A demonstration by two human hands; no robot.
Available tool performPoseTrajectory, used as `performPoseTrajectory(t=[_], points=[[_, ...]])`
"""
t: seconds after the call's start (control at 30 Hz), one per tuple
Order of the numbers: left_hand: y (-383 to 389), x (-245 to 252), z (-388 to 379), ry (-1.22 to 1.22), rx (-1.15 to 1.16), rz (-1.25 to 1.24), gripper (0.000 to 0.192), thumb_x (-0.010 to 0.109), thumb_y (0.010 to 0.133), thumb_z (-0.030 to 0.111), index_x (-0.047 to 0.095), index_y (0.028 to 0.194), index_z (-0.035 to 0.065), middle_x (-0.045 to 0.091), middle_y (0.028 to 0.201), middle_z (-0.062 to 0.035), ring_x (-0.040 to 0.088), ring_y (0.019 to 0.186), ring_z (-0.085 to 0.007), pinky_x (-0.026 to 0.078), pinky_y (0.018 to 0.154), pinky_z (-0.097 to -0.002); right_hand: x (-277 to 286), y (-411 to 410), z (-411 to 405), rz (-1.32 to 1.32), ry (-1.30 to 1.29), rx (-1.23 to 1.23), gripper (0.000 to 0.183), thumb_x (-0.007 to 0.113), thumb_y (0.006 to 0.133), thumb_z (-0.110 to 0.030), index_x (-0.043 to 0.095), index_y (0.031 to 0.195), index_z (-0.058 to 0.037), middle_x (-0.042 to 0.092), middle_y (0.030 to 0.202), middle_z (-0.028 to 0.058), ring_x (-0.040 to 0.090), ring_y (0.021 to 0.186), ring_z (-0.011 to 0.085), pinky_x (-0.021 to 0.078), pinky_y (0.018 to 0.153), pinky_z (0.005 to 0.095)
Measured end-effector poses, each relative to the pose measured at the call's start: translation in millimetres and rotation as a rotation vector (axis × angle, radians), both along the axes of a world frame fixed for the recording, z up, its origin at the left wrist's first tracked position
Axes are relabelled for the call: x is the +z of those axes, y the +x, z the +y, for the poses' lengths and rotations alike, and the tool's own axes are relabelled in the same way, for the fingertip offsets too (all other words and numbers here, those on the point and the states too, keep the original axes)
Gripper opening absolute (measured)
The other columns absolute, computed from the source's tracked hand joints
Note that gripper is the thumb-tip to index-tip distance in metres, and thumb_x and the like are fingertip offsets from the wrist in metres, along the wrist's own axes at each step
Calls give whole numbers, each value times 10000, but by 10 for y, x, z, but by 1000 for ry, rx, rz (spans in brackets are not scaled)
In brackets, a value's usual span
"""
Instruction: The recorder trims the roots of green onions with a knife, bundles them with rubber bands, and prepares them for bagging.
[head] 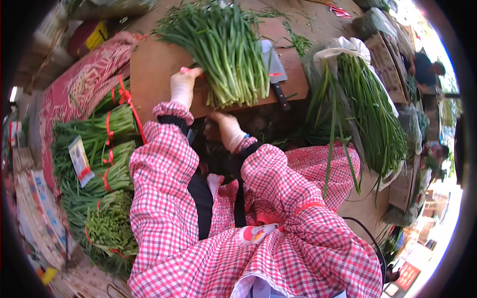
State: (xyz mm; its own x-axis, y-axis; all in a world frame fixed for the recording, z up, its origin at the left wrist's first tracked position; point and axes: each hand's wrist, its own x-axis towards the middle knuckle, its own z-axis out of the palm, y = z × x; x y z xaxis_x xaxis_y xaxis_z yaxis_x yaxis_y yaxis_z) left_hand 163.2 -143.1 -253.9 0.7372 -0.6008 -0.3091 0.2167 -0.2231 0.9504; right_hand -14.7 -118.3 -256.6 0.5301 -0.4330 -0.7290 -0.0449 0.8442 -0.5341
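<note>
A thick loose pile of long green stalks, probably garlic chives (238, 63), lies on a brown board (160, 70), with the pale ends pointing towards me. My left hand (183, 85) is at the left side of the pile, its fingers close to the stalks. Something red shows at its fingertips; whether it grips anything is unclear. Just below the board's near edge is my right hand (225, 128), under the stalk ends, its fingers in shadow. A cleaver (274, 61) with a black handle lies on the board to the right of the pile.
Green bundles (115, 123) tied with red bands are stacked at my left beside a red patterned cloth (82, 78). A labelled packet (81, 162) rests on them. At right, a white plastic bag (359, 48) holds more long greens (372, 111). People (425, 69) are farther right.
</note>
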Motion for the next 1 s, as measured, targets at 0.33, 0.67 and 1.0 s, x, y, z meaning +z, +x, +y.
performPoseTrajectory(t=[0.33,0.67,1.0], points=[[18,44,128,50,183,118,267,773,696,191,638,831,4,594,798,-28,490,762,-158,383,755,-328,528,-1170,-523,261,-726,444,218,608,830,-225,648,956,-51,657,784,111,634,640,207,511,574,318],[101,-170,160,45,269,224,303,761,707,140,649,924,-39,636,898,-69,541,815,-182,413,790,-341,715,-872,-1469,369,-446,-14,343,569,909,-303,586,1086,-10,636,752,97,615,578,196,499,476,307],[15,-41,177,153,200,205,420,761,721,236,632,1023,-26,605,1042,-99,554,880,-216,408,822,-352,425,-640,-1917,567,-648,213,356,579,879,-297,647,1056,4,677,910,158,665,764,246,538,675,378]])
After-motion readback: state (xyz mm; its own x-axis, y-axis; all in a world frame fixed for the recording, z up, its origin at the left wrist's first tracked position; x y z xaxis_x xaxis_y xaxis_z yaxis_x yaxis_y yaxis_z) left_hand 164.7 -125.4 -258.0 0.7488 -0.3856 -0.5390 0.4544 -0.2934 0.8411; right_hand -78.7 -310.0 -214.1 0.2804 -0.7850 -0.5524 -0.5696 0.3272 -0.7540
